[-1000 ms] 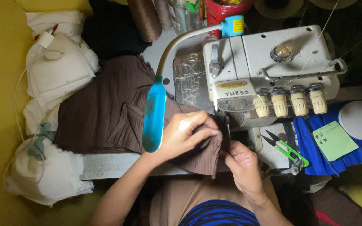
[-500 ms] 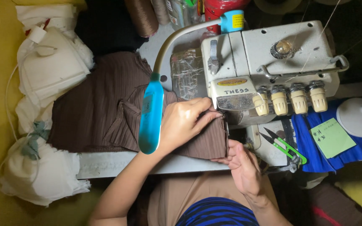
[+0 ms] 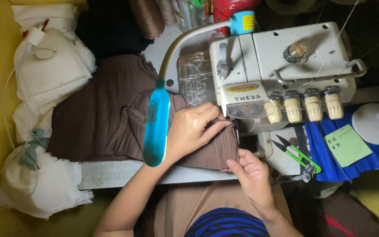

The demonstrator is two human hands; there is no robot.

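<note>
Since the earlier frame, both hands have slid the brown ribbed fabric (image 3: 110, 118) rightward toward the overlock sewing machine (image 3: 281, 70). Left hand (image 3: 191, 131) lies flat on the cloth, fingers extended, pressing it down. Right hand (image 3: 251, 169) pinches its near right edge. A blue lamp (image 3: 156, 127) hangs left; green thread snips (image 3: 299, 153) lie right.

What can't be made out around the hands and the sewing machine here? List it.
Head view only:
- Needle area: hidden behind the sewing machine head.
- Brown fabric under the left hand: covered by palm and blue lamp.
- Right hand fingertips: tucked at the fabric edge.
- Green note writing: too small.
</note>
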